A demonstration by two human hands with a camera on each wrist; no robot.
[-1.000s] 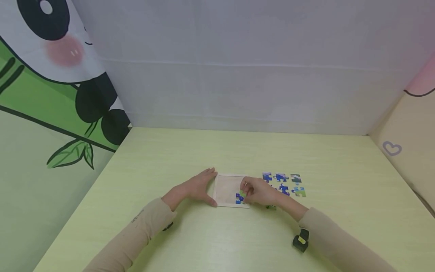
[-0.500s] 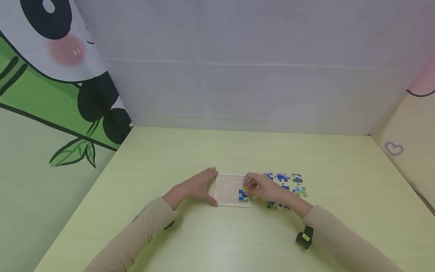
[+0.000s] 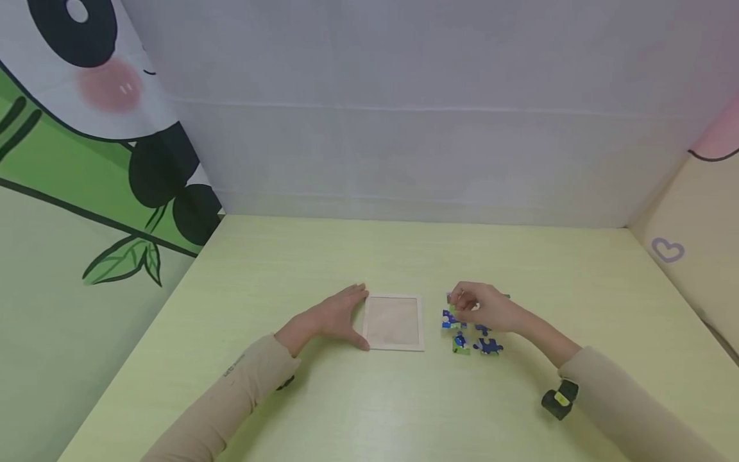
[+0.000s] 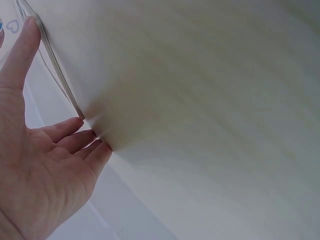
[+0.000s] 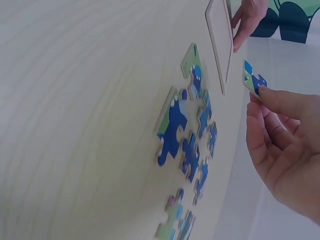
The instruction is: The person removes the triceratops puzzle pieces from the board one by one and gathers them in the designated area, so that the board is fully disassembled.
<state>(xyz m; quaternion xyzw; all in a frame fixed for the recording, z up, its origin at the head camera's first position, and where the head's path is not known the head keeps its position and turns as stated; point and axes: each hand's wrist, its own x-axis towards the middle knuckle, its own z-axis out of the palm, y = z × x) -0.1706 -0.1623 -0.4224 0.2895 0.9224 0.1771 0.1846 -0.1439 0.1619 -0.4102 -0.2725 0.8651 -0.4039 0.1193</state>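
Observation:
My right hand (image 3: 489,307) pinches a jigsaw puzzle piece (image 5: 254,80), blue with green and white, between thumb and fingertips. In the right wrist view that piece is held up off the table. Below and around this hand lie several loose jigsaw pieces (image 3: 488,347), partly hidden by it in the head view. My left hand (image 3: 335,317) rests at the left side of a square wooden puzzle frame (image 3: 420,324), thumb at the near corner and fingertips at the far corner. In the left wrist view the left hand (image 4: 55,160) touches the frame's edge with thumb and fingers spread apart.
The pale wooden table (image 3: 358,404) runs back to a hanging grey-white cloth (image 3: 404,160). Printed panels stand at the left and right sides. Loose pieces (image 5: 171,125) lie close together right of the frame.
My right hand has lifted the puzzle piece out of the frame's right side and carried it rightward over the loose pieces. The left hand stays at the frame.

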